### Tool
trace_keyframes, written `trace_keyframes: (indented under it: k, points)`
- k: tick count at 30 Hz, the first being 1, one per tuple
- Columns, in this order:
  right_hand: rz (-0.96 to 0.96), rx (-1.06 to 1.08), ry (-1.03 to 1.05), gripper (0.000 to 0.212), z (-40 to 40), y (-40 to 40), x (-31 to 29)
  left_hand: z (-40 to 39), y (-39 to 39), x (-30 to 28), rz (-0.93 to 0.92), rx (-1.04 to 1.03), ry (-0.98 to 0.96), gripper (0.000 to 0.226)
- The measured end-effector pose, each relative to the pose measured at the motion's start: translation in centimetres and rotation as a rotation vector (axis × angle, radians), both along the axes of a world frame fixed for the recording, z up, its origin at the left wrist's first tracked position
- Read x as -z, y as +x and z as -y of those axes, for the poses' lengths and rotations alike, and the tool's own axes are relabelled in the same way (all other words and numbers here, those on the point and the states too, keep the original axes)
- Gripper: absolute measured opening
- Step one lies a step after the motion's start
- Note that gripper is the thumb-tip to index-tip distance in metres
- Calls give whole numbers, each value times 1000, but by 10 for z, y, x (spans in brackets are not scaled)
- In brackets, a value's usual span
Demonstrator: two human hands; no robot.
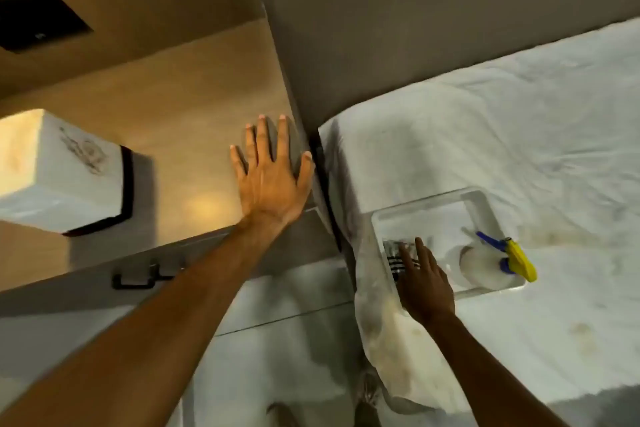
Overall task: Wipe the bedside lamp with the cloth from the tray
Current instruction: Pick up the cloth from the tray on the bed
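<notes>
Head view looks down on our two bare arms reaching forward. Our right hand [424, 282] is over the near left corner of the white tray [485, 199], fingers spread and loose, closed on nothing. The cloth [398, 251] lies in that same corner of the tray, a pale piece with dark stripes, and our fingertips [403, 248] sit right at or on it (the frame is too blurred for us to say whether they press it or only hover just above). The palm covers the nearer part of the cloth, so we see only its far edge and a few stripes.

The tray rests on the white bedsheet [519, 121], near the bed's corner. Besides the cloth it holds a spray bottle [485, 265] lying on its side at the near right, a pale round body with a blue and yellow trigger head that sticks out over the tray's right rim. The rest of the tray floor is bare.

Our left hand [272, 177] lies flat and open on the wooden bedside table [194, 114], fingers fanned, near the table's right edge by the bed. The bedside lamp [62, 173], a white square shade with a dark trim, stands at the table's left, well apart from both hands.
</notes>
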State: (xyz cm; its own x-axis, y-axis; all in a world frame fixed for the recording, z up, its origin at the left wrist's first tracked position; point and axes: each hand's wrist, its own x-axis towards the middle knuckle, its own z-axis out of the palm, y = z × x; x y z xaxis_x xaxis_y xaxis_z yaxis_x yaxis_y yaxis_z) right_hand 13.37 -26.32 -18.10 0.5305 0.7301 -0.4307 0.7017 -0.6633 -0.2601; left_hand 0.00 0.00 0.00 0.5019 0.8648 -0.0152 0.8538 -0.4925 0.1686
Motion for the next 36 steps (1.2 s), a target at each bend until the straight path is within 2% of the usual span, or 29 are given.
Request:
trace_keyframes:
  k: [3, 7, 12, 15, 20, 22, 25, 27, 29, 31, 34, 36]
  points:
    - [-59, -16, -77, 79, -6, 10, 29, -1, 4, 7, -8, -38, 47, 74]
    - [-42, -29, -87, 72, -4, 7, 54, -1, 2, 7, -8, -32, 66, 74]
    - [34, -50, -82, 97, 2, -1, 61, -1, 2, 9, 7, -42, 79, 74]
    - [38, -28, -115, 88, -3, -5, 58, -1, 3, 10, 18, -46, 81, 74]
    - [52, 33, -49, 56, -8, 3, 59, -2, 3, 10, 22, -51, 82, 74]
    - [50, 41, -13, 63, -10, 6, 50, -4, 2, 10, 25, -47, 90, 74]
    - [21, 109, 5, 88, -8, 7, 13, -5, 3, 11, -14, -37, 95, 75]
    - [-84, 215, 89, 92, -9, 6, -24, -3, 0, 7, -14, -34, 45, 77]
    - [-125, 293, 171, 72, -2, 7, -58, 4, -7, -2, 4, -10, -38, 78]
    - [11, 273, 237, 53, -17, 8, -98, 14, -23, -23, 22, 29, -51, 75]
    - [0, 88, 491, 46, -44, -6, -169, 23, -58, -72, 85, 80, 21, 74]
    - [-90, 122, 561, 49, -73, -26, -218, 15, -92, -109, 134, 99, 98, 74]
